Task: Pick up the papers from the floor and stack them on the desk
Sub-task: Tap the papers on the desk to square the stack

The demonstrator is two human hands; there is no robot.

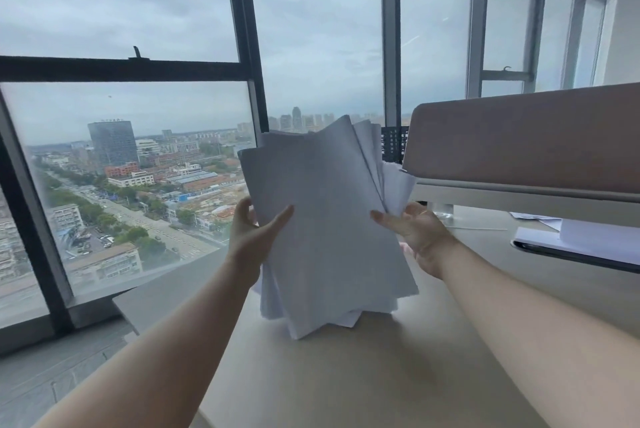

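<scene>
Both hands, left (254,235) and right (417,232), are closed in a grip on opposite long edges of the papers (329,219), which are held upright between them, ragged lower ends resting on the surface (346,375), long axis vertical.

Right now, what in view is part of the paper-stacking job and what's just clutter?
Part of the job:
- sheaf of papers, upright, its bottom edge on the desk
- left hand and right hand, gripping its sides
- desk

Just lying about:
- desk divider panel
- dark flat device with loose sheets on it, far right
- window
</scene>
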